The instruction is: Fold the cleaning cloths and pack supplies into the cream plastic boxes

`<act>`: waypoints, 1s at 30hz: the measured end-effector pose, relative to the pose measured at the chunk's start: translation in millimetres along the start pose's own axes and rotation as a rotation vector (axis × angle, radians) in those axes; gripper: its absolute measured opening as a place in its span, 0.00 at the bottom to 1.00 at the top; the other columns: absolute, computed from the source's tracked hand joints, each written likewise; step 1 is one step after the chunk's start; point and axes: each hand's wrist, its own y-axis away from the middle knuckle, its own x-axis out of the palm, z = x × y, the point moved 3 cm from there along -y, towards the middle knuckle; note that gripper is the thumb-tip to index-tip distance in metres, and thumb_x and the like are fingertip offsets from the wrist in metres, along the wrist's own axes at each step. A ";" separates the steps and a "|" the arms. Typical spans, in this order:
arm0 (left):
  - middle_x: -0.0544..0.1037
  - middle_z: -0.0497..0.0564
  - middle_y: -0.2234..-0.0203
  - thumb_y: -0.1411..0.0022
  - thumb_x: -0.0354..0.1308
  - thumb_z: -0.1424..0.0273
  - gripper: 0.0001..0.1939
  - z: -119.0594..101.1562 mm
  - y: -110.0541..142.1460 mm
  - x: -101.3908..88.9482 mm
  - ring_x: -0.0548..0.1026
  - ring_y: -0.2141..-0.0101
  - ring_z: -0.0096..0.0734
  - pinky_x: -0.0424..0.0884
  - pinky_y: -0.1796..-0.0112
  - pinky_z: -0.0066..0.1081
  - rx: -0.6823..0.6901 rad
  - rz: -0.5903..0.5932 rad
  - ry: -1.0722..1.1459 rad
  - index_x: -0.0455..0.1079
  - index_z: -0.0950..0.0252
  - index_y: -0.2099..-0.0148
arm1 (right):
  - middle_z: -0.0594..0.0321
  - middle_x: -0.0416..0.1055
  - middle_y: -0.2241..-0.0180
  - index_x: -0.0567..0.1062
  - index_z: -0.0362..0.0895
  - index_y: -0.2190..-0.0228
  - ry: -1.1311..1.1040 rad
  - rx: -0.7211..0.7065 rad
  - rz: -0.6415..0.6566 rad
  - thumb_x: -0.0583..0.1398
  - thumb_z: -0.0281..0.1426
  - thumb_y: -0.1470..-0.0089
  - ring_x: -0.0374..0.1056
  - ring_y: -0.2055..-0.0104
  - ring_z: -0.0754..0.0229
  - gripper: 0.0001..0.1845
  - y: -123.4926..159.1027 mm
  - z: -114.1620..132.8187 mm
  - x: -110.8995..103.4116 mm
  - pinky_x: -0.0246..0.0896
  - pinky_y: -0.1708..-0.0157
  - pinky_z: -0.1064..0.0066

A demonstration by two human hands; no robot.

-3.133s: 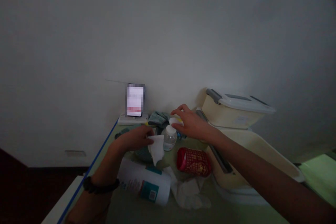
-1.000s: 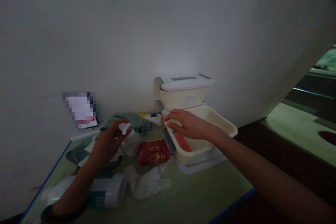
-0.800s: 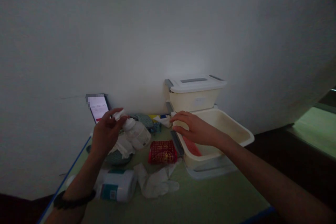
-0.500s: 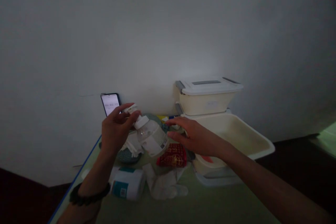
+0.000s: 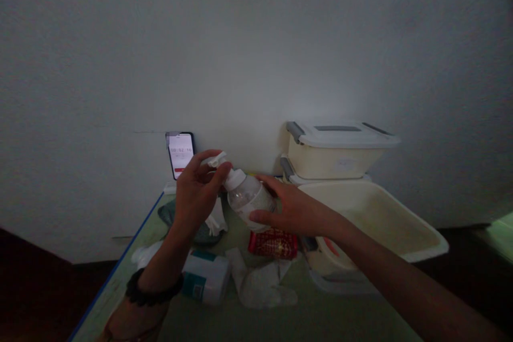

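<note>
Between my hands is a clear pump bottle [image 5: 246,197] with a white pump top and a pale label, tilted with its top towards the left. My left hand [image 5: 202,184] is closed on the pump head. Wrapped around the lower body of the bottle is my right hand [image 5: 290,206], thumb in front and fingers behind. Below the bottle lies a red packet [image 5: 273,244] with gold print. A white bottle with a teal label [image 5: 206,275] lies on its side under my left forearm. Beside it rests a crumpled whitish, see-through glove [image 5: 260,286].
A phone showing a timer [image 5: 181,152] leans against the wall. Right of my hands are a cream basin [image 5: 385,214] and a lidded box with grey clips [image 5: 336,157]. A grey-green cloth-like item [image 5: 168,212] with white tissue [image 5: 217,219] lies behind my left hand on the green table [image 5: 136,272].
My right hand has closed around the pump bottle's body, where before it hovered just beside it. My left hand still holds the pump head. The whole view has shifted slightly.
</note>
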 end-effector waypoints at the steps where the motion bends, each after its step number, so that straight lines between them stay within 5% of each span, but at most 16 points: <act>1: 0.79 0.48 0.74 0.51 0.65 0.67 0.18 0.2 -0.3 0.3 0.77 0.75 0.28 0.75 0.77 0.23 -0.005 -0.002 0.011 0.68 0.65 0.57 | 0.50 0.66 0.48 0.58 0.42 0.44 0.005 0.000 0.007 0.62 0.42 0.54 0.65 0.51 0.51 0.39 -2.1 0.3 1.0 0.59 0.52 0.58; 15: 0.79 0.49 0.71 0.48 0.63 0.67 0.18 2.1 -1.4 0.7 0.78 0.70 0.30 0.74 0.71 0.26 0.035 0.088 0.041 0.67 0.64 0.55 | 0.53 0.67 0.50 0.59 0.44 0.46 -0.011 0.019 0.026 0.64 0.43 0.57 0.66 0.53 0.52 0.39 -11.9 -1.3 9.4 0.61 0.56 0.60; 24: 0.73 0.46 0.77 0.43 0.56 0.67 0.19 24.8 -5.1 -1.9 0.73 0.76 0.28 0.67 0.74 0.26 0.118 0.443 -0.455 0.65 0.62 0.49 | 0.48 0.69 0.52 0.69 0.39 0.53 0.364 0.018 0.083 0.56 0.38 0.47 0.65 0.51 0.48 0.23 -15.0 -5.5 16.7 0.58 0.52 0.56; 30: 0.76 0.48 0.75 0.46 0.56 0.66 0.20 56.3 -9.1 -7.6 0.72 0.75 0.31 0.68 0.71 0.29 0.078 0.641 -0.444 0.68 0.62 0.50 | 0.47 0.69 0.52 0.70 0.37 0.53 0.494 0.042 0.171 0.54 0.39 0.46 0.63 0.49 0.46 0.23 -13.6 -9.2 23.5 0.57 0.49 0.55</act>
